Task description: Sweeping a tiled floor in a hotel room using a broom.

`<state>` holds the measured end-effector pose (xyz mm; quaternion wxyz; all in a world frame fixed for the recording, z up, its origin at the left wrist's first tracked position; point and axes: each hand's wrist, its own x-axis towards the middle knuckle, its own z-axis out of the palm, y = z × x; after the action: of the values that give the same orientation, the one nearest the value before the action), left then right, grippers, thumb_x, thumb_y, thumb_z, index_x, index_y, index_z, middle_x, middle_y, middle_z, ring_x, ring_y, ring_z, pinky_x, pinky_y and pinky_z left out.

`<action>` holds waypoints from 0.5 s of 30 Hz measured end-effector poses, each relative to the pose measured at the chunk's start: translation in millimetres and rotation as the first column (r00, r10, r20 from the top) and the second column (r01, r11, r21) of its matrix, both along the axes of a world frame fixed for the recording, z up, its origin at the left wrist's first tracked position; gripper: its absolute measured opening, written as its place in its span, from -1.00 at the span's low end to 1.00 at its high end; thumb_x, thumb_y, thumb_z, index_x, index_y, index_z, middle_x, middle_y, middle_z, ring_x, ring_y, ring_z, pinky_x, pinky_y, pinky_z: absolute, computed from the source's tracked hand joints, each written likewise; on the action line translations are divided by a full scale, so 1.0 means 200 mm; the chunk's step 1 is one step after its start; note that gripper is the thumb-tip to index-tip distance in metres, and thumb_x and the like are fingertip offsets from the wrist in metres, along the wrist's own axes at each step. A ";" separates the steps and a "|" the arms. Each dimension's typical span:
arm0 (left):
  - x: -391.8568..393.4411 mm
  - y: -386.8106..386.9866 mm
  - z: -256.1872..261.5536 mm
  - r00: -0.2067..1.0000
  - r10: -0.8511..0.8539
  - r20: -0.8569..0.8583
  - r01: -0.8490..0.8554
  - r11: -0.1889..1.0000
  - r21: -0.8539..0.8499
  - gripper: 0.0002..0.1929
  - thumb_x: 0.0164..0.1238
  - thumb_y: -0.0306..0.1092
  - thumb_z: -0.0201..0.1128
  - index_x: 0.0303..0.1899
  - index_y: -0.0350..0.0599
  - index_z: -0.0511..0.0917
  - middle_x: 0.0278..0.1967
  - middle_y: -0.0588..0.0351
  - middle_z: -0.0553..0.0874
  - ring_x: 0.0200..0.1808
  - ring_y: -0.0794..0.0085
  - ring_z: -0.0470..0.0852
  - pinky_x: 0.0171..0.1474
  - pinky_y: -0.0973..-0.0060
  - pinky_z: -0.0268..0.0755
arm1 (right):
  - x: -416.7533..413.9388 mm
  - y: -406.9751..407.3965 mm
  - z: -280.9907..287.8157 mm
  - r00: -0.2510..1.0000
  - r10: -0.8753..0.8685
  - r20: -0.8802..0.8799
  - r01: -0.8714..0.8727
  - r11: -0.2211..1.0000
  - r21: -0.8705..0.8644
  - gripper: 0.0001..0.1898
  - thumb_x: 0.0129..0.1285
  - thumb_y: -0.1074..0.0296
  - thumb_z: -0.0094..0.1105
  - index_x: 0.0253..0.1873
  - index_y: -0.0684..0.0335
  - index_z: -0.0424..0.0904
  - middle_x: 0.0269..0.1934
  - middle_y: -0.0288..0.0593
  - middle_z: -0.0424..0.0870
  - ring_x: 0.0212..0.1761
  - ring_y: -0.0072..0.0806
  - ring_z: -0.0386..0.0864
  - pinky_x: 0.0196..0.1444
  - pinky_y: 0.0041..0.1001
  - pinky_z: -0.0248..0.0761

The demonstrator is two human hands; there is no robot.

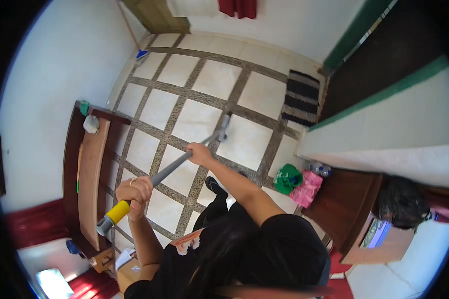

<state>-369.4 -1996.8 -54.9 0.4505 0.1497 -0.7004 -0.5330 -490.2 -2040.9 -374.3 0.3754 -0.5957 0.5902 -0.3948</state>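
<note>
A long grey pole (172, 167) with a yellow band near its top end slants across the view. My left hand (134, 195), with a ring on one finger, is closed around the pole just beyond the yellow band. Farther down the shaft, my right hand (199, 153) grips it too. At the far end, a narrow grey floor-tool head (225, 128) rests on the floor of pale tiles (244, 142) and pebbled strips; whether it is a mop or another tool I cannot tell.
A wooden bench (93, 179) stands left. A blue-headed long-handled tool (141, 54) leans at the far left corner. A striped mat (301, 97) lies by the doorway. Green (287, 179) and pink bags (307, 188) sit beside a brown wooden cabinet (340, 205) at right.
</note>
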 end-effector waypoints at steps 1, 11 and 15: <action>0.03 0.01 0.02 0.999 0.036 -0.009 -0.037 0.999 -0.022 -0.41 0.27 -0.02 0.21 -0.81 0.00 0.12 -0.85 0.32 0.22 -0.82 0.56 0.15 -0.62 0.54 0.04 | -0.01 0.06 0.04 0.996 -0.079 -0.029 0.080 0.996 0.030 -0.87 -0.12 0.31 0.23 -0.46 0.18 0.50 -0.42 -0.07 0.55 -0.32 -0.09 0.53 -0.31 -0.21 0.39; 0.36 0.29 -0.29 0.963 0.247 -0.103 -0.185 0.891 0.414 -0.46 0.33 -0.07 0.15 -0.77 -0.04 0.15 -0.81 0.27 0.23 -0.75 0.53 0.16 -0.55 0.47 0.10 | 0.06 0.63 -0.21 0.971 0.100 -0.215 -0.029 0.951 0.309 -0.79 -0.17 0.22 0.32 -0.51 0.17 0.49 -0.48 -0.07 0.56 -0.35 -0.05 0.52 -0.35 -0.18 0.37; 0.51 0.45 -0.22 0.907 0.418 -0.045 -0.379 0.859 0.343 -0.45 0.35 -0.07 0.13 -0.76 -0.06 0.13 -0.79 0.26 0.22 -0.73 0.52 0.14 -0.55 0.49 0.08 | 0.32 0.55 -0.27 0.960 0.250 -0.125 -0.236 0.965 0.117 -0.75 -0.18 0.20 0.34 -0.54 0.20 0.47 -0.53 -0.04 0.53 -0.39 -0.08 0.54 -0.37 -0.20 0.37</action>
<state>-267.9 -1906.5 -98.0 0.5608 0.3322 -0.5283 -0.5442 -425.2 -1931.1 -428.4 0.4087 -0.6699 0.5565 -0.2728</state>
